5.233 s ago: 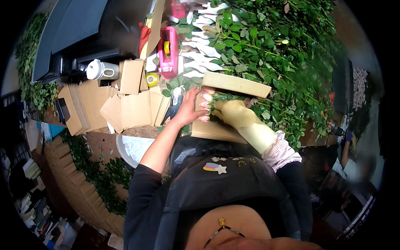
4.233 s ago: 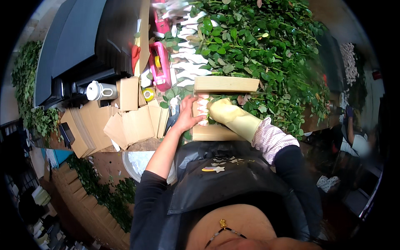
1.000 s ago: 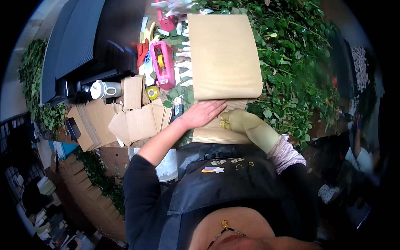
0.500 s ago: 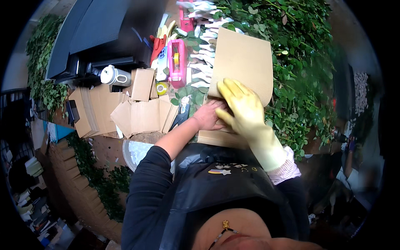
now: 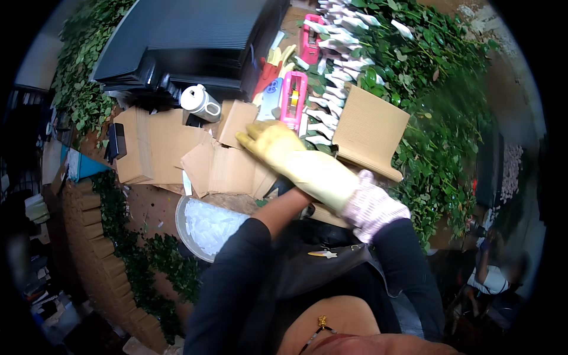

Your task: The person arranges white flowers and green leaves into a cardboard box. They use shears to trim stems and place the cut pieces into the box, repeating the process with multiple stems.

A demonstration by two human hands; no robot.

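My right hand (image 5: pixel 273 144), in a long pale-yellow rubber glove, stretches across to the left with its fingers extended. Its fingertips are over or on the flat brown cardboard pieces (image 5: pixel 228 168); contact is hard to tell. My left forearm (image 5: pixel 285 208) passes under the gloved wrist, and the left hand is hidden beneath it. A ribbed corrugated cardboard sheet (image 5: pixel 373 127), curled at its near edge, lies on the leafy stems (image 5: pixel 438 89) to the right. Next to it, white-wrapped tips (image 5: pixel 322 118) stand in a row.
Pink tape dispensers (image 5: pixel 294 97), a blue phone (image 5: pixel 271 97) and a white lidded cup (image 5: pixel 200 103) stand beyond the cardboard. A black corrugated stack (image 5: pixel 195 35) fills the back left. Near my left arm is a basin (image 5: pixel 207 228) of whitish translucent pieces.
My right hand has left the corrugated sheet and swung left to the cardboard pieces, crossing above my left forearm. The view has shifted, and the left hand is now covered.
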